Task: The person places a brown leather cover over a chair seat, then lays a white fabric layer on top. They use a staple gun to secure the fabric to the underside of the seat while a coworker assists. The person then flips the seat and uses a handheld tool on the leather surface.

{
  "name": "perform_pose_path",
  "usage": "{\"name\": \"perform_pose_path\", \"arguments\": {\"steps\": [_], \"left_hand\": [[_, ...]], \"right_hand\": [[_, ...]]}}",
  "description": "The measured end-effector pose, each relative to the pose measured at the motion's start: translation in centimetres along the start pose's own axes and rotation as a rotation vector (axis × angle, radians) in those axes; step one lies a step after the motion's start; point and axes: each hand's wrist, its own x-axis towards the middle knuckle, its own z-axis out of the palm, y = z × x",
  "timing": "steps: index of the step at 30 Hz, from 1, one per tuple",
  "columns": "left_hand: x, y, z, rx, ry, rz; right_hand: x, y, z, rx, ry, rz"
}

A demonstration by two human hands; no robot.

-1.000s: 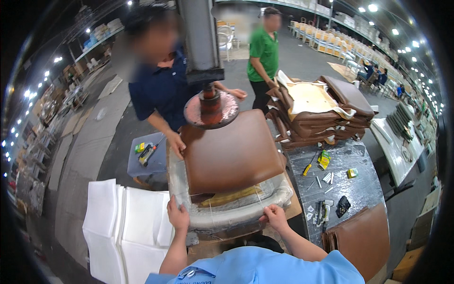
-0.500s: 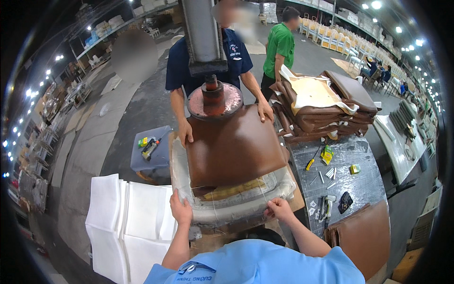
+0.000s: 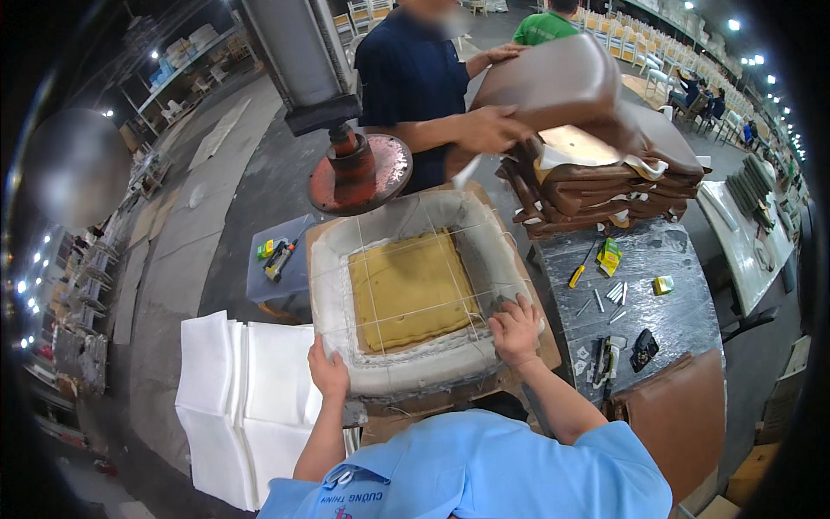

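**Hands on the padded frame beneath the press**

The left hand [image 3: 328, 374] curled its fingers over the near-left rim of the square, white-wadded seat frame with a yellow foam pad in its well [image 3: 406, 290], gripping the padding. The right hand [image 3: 516, 330] lay spread and flat on the frame's near-right corner, pressing rather than clasping. Thin cords crossed the foam. Above the frame's far-left corner hung the round, rust-red press plate on a grey column [image 3: 359, 173]. Beyond the frame, a co-worker's hand [image 3: 488, 130] lifted a brown leather seat cover [image 3: 558, 82] off a stack. Left of the frame lay white foam sheets [image 3: 246, 389]. Fingers left on the rim could probably be pinched if the plate descended; uneven pressure might shift the foam askew.
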Motion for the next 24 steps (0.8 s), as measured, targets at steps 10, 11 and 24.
{"name": "perform_pose_path", "arguments": {"steps": [10, 11, 24], "left_hand": [[-2.3, 10.7, 5.6, -0.021, -0.549, 0.431], [-2.5, 11.9, 6.7, 0.066, -0.493, 0.415], [-0.7, 15.6, 8.1, 0.236, -0.814, 0.424]], "right_hand": [[-1.0, 0.1, 0.1, -0.007, -0.149, -0.030], [-1.0, 0.2, 0.0, 0.000, -0.144, -0.028], [-2.3, 1.5, -1.3, 0.286, 0.071, 0.156]]}}
